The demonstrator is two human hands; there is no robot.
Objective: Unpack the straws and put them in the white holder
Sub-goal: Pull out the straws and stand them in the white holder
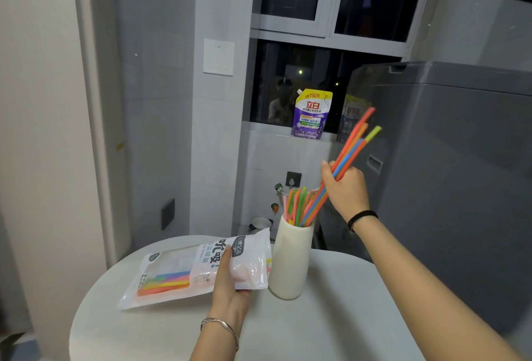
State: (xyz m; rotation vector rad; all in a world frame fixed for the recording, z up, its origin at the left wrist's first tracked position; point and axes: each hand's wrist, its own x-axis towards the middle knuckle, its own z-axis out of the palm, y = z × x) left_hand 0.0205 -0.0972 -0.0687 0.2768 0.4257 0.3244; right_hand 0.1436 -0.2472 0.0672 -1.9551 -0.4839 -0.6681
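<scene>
A tall white holder (290, 262) stands on the round white table (331, 320), with several coloured straws (296, 205) sticking out of its mouth. My right hand (345, 190) grips a bunch of straws (352, 142) slanted up to the right, their lower ends inside the holder's mouth. Left of the holder lies the clear plastic straw pack (187, 271), more coloured straws showing inside it. My left hand (230, 283) holds the pack's right end, thumb on top.
A grey washing machine (449, 173) stands close on the right of the table. A purple and yellow detergent pouch (312, 114) sits on the window ledge behind. A grey wall and door frame lie to the left.
</scene>
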